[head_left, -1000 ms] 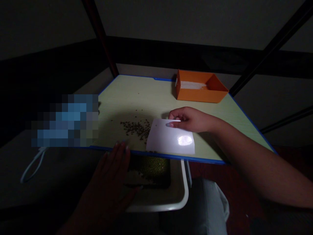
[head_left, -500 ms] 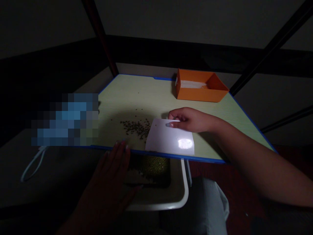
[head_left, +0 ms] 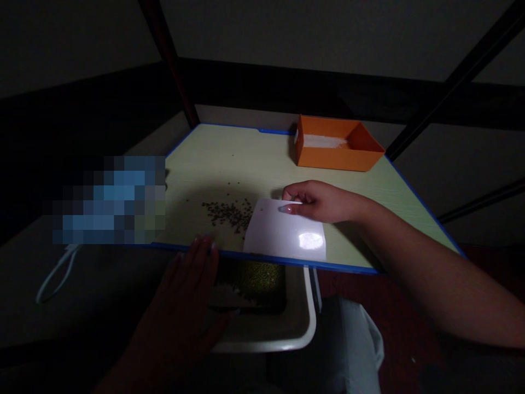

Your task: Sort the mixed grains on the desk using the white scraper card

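Pinched by its far edge, a white plastic scraper sheet (head_left: 279, 230) is in my right hand (head_left: 318, 201), its near edge at the blue rim of the table (head_left: 348, 241). Small dark beans (head_left: 229, 213) lie scattered just left of the sheet. My left hand (head_left: 188, 284) rests with fingers outstretched against the table's front edge, holding nothing. Beneath that edge, a white basin (head_left: 309, 323) holds a heap of small green beans (head_left: 258, 279); the tabletop and my left hand hide part of it.
An orange box (head_left: 338, 158) with something whitish inside stands at the table's back right. A pixelated blue patch (head_left: 123, 191) with a pale loop strap (head_left: 51, 284) is at the left. Grey cloth (head_left: 361, 339) shows below the table.
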Demonstrator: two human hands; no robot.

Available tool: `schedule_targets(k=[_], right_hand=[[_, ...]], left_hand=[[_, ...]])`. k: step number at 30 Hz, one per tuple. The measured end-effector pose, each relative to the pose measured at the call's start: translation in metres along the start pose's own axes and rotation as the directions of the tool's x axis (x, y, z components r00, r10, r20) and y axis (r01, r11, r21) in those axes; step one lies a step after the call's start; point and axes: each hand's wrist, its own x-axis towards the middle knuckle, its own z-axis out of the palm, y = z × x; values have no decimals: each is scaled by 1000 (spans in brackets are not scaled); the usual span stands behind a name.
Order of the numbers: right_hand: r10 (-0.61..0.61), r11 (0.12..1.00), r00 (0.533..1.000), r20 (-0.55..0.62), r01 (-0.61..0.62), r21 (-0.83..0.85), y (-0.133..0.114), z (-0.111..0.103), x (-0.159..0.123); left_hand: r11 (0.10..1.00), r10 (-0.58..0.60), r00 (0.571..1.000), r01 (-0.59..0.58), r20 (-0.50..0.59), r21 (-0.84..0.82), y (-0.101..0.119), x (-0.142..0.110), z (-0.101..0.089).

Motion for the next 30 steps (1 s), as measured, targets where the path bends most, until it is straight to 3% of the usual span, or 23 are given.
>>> schedule_targets(k=[19,25,30], right_hand=[[27,997,998,-49,-23,77,-2,-7,-3],[3,999,1000,-30,-1,39,-4,1,-1],[10,998,988,-154,-19,-61,-7,3,2]], left_hand=[[1000,-9,1000,9,14,15,0,1,0],[1000,-8,1000,8,13,13,-1,0,1],[1000,-7,1000,7,-1,14,0,-1,2]])
